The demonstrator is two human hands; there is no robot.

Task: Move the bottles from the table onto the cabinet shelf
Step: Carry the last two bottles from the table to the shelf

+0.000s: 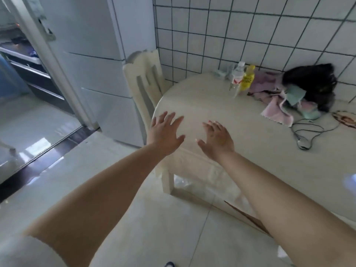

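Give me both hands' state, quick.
Left hand: open, fingers spread, holding nothing.
Right hand: open, fingers spread, holding nothing.

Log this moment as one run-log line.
stage: reaching, nothing held | left hand: open, over table edge | right hand: open | clear bottle, yellow bottle: upright on table by tiled wall

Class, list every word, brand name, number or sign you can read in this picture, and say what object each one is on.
None can be read.
Clear bottle: red and white label, print too blurred to read.
Yellow bottle: dark lettering on the label, too blurred to read.
Flat patterned item at the table's right edge: no legible text.
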